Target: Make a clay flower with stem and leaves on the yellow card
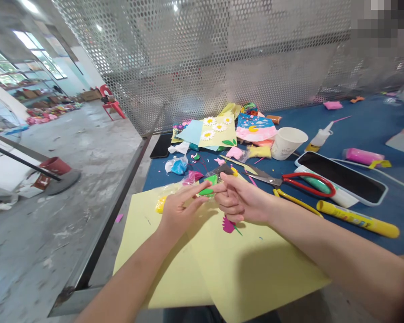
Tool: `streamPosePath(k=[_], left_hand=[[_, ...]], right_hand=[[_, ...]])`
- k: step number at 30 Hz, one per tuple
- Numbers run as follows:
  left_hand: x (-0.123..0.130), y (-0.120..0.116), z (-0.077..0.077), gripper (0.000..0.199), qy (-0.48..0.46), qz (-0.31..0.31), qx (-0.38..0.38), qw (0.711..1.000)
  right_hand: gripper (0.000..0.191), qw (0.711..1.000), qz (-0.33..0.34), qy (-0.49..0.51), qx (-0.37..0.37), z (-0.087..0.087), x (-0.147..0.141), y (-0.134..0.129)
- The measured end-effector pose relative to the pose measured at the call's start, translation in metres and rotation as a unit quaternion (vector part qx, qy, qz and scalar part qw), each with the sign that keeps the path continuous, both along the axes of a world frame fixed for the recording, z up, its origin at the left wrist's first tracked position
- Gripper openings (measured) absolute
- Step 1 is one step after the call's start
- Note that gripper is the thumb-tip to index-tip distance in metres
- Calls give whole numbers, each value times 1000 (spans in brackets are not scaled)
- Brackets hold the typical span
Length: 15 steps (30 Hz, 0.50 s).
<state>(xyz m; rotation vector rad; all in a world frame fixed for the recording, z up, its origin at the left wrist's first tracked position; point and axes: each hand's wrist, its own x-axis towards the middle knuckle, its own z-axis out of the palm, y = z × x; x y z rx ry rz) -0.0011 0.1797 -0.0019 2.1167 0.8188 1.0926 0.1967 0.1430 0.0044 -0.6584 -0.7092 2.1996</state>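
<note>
A small piece of green modelling clay [208, 186], partly wrapped in clear plastic, sits between my hands above a pale yellow card sheet [256, 273]. My left hand [183, 211] reaches in from the left, its fingertips against the clay. My right hand [239, 199] has its curled fingers and thumb around the same piece. A magenta clay flower with a green stem [228, 225] lies on the card just below my right hand. A yellow clay lump [160, 205] lies near my left fingers. Red-handled scissors [306, 185] rest beyond my right hand.
The blue table [384, 112] holds a paper cup [287, 142], a glue bottle [319, 137], a yellow glue stick [357, 218], a black tray [340, 176] and daisy craft cards [217, 132]. Its left edge drops to a concrete floor [54, 233]. A perforated metal screen [188, 54] stands behind.
</note>
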Motion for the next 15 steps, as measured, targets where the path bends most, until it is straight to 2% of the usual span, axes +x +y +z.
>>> streamPosePath(k=[7, 12, 15], left_hand=[[-2, 4, -2, 19, -14, 11, 12, 1000], [-2, 7, -4, 20, 21, 3, 60, 998], [-1, 5, -4, 25, 31, -1, 50, 998]], right_hand=[[36, 999, -10, -51, 9, 2, 0, -1], [28, 988, -61, -135, 48, -3, -8, -1], [26, 980, -91, -167, 62, -8, -11, -1]])
